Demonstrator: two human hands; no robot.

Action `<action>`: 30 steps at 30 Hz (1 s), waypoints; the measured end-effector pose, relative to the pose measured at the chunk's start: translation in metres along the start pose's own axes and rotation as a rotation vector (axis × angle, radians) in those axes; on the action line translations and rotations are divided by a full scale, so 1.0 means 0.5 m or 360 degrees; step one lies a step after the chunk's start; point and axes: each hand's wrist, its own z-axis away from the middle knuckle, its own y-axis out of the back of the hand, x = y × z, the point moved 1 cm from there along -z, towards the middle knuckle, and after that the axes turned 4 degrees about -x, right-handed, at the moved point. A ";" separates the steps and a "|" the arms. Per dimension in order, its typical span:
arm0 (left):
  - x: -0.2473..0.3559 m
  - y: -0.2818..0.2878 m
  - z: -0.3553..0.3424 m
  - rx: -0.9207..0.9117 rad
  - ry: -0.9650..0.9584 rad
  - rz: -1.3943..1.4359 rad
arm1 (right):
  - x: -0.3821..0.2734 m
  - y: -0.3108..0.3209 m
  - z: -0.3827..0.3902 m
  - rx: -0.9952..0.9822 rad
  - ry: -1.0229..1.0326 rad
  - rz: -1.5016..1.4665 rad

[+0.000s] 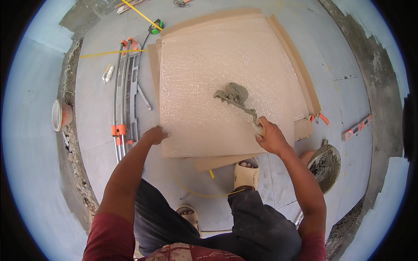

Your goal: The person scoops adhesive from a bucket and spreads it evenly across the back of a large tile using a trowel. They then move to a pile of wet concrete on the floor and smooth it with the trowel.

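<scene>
My right hand (272,135) is closed around the handle of a mortar-coated trowel (235,102). The trowel's blade rests in a lump of wet grey mortar (237,90) on a large beige tile (200,117). A fine raised texture covers the tile's upward face, with shiny streaks across it. At the tile's near left edge, my left hand (155,135) grips the side, its fingers partly hidden. Cardboard sheets (296,65) lie under the tile and stick out around its edges.
To the left lies a manual tile cutter (126,87) with orange parts, near a green-and-black tape measure (156,27). A mortar bucket (324,167) stands by my right arm, a red spirit level (357,127) beyond it. A smaller bucket (61,115) sits by the left wall.
</scene>
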 end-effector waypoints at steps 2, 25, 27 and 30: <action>0.006 -0.016 0.008 0.0113 0.0122 0.0068 | -0.001 0.003 -0.048 -0.0006 0.0037 0.0087; -0.002 -0.085 0.055 0.0342 0.0281 0.0437 | -0.035 -0.025 -0.156 -0.0692 -0.0628 -0.0899; -0.018 -0.086 0.038 0.0357 0.0162 0.0514 | -0.006 -0.061 -0.158 -0.0578 -0.0272 -0.0439; 0.000 -0.068 0.059 0.0332 0.0177 0.0625 | -0.017 -0.090 -0.147 -0.0369 0.0084 0.0264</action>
